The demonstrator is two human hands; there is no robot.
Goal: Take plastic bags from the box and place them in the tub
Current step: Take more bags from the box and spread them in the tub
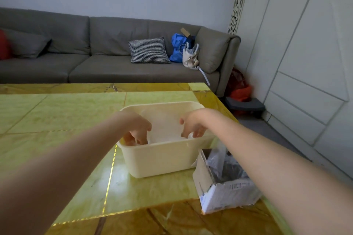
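Observation:
A cream plastic tub (162, 160) stands on the yellow-green table. Both my hands reach down into it. My left hand (137, 129) is at the tub's near left inside corner with fingers curled downward. At the tub's right side my right hand (193, 126) has its fingers pinched on a clear plastic bag (168, 129) that lies inside the tub. A torn cardboard box (223, 194) sits just right of the tub, under my right forearm, with more clear and dark plastic bags (225, 166) sticking out of it.
The table (63, 116) ends close behind the tub and on the right beside the box. A grey sofa (107, 63) with cushions and bags runs along the far wall. White cabinet panels (305, 63) fill the right side.

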